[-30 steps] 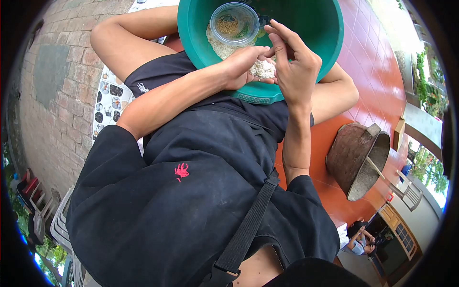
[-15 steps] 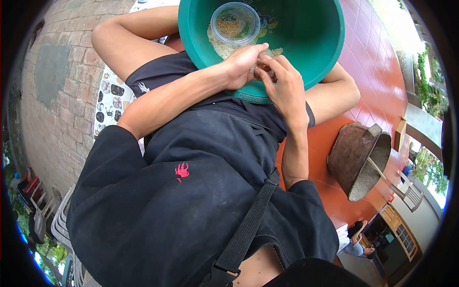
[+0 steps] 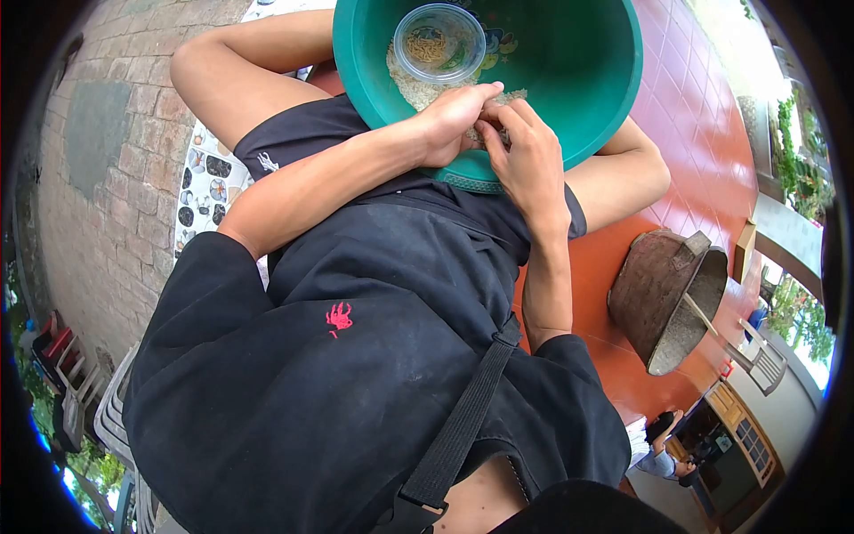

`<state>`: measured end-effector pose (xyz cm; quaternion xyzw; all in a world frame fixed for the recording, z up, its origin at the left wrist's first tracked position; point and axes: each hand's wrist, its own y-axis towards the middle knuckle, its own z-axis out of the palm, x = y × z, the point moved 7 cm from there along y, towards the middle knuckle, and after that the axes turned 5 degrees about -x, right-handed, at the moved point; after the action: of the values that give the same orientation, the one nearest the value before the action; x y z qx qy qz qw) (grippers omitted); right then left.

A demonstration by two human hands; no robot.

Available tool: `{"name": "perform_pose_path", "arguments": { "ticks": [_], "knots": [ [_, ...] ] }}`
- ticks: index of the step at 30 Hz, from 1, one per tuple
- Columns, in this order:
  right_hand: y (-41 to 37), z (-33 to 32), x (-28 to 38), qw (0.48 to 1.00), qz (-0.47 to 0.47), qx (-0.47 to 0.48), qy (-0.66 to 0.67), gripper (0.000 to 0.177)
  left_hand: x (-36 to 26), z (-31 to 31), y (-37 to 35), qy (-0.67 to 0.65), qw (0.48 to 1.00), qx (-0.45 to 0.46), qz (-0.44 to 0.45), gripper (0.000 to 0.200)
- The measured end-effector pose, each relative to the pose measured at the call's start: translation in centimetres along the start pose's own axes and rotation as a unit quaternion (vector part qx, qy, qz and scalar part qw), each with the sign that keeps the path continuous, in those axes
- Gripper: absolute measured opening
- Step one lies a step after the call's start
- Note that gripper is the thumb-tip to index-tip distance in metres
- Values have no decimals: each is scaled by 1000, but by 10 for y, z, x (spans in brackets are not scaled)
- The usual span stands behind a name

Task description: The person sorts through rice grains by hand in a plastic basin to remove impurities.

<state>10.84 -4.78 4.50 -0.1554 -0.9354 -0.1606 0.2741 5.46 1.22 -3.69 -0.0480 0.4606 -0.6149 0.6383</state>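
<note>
A green plastic basin (image 3: pixel 583 98) rests on the lap, with pale rice grains (image 3: pixel 412 92) along its near side. My left hand (image 3: pixel 452 123) is cupped over the near rim, thumb stretched out, with some rice in its palm. Right against it is my right hand (image 3: pixel 527 151), its bent fingertips pinched together at the left palm. Whatever those fingertips hold is too small to make out. Inside the basin, just beyond my left hand, a clear round plastic tub (image 3: pixel 439 44) holds a small pile of brownish unhusked grains (image 3: pixel 427 44).
A large rusty pot (image 3: pixel 654 289) with a stick (image 3: pixel 700 313) in it stands on the red tiled floor (image 3: pixel 583 294) to the right. Brick paving (image 3: pixel 133 160) lies to the left. A person (image 3: pixel 660 454) and a chair (image 3: pixel 763 360) are farther off at lower right.
My right fingers have shifted slightly and closed more over the left palm, covering the gap between the hands. The basin and tub moved very slightly to the right in view.
</note>
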Motion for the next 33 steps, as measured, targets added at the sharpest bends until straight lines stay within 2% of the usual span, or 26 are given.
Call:
{"name": "perform_pose_path", "arguments": {
  "ticks": [8, 10, 11, 12, 13, 14, 15, 17, 18, 19, 21, 22, 23, 25, 27, 29, 31, 33],
  "knots": [
    [-1, -4, -7, 998, 8, -44, 39, 6, -5, 5, -8, -21, 1000, 5, 3, 32],
    [-2, -4, -15, 979, 54, -42, 190, 6, -7, 7, -12, -22, 1000, 0, -1, 32],
    [-3, -8, -17, 979, 54, -42, 190, 6, -7, 7, -12, -22, 1000, -4, -5, 33],
    [-4, -5, -24, 941, 119, 2, 316, 8, -7, 5, -11, -23, 1000, -4, -5, 33],
    [-7, 0, -27, 881, 181, 46, 435, 11, -6, 5, -9, -18, 1000, 17, -17, 33],
    [-5, -4, -24, 854, 170, 41, 490, 13, -4, 5, -8, -12, 999, 38, -29, 33],
    [-4, -5, -22, 854, 170, 41, 490, 13, -3, 5, -6, -13, 999, 38, -28, 33],
    [1, -14, -20, 834, 167, -13, 526, 13, -5, 4, -2, 7, 1000, 26, -4, 46],
    [5, -22, -15, 855, 142, -55, 495, 12, -4, 4, -1, 7, 1000, 27, -4, 46],
    [9, -22, -7, 855, 142, -55, 495, 12, -4, 4, -1, 6, 1000, 30, -5, 47],
    [14, -44, 15, 888, 56, -172, 423, 13, -2, 7, -2, 6, 999, 36, -8, 48],
    [17, -46, 19, 909, 31, -185, 373, 18, -5, 7, -4, 0, 1000, 25, 13, 47],
    [22, -43, 21, 909, 31, -187, 372, 18, -9, 7, -5, -6, 999, 14, 36, 46],
    [30, -34, 27, 939, 41, -174, 295, 23, -10, 9, -6, -5, 999, 32, 17, 41],
    [26, -31, 22, 947, 34, -178, 265, 26, -10, 8, -11, -2, 1000, -2, 8, 27],
    [17, -34, 26, 974, -69, -184, 109, 24, -2, -3, -2, -19, 1000, -4, -6, 28],
    [5, -32, 18, 978, -58, -172, 102, 21, -6, 4, -6, -33, 999, 38, 0, 30],
    [-1, -19, 8, 993, 1, -79, 83, 15, -5, 4, -7, -36, 999, 16, 4, 34]
  ]
}}
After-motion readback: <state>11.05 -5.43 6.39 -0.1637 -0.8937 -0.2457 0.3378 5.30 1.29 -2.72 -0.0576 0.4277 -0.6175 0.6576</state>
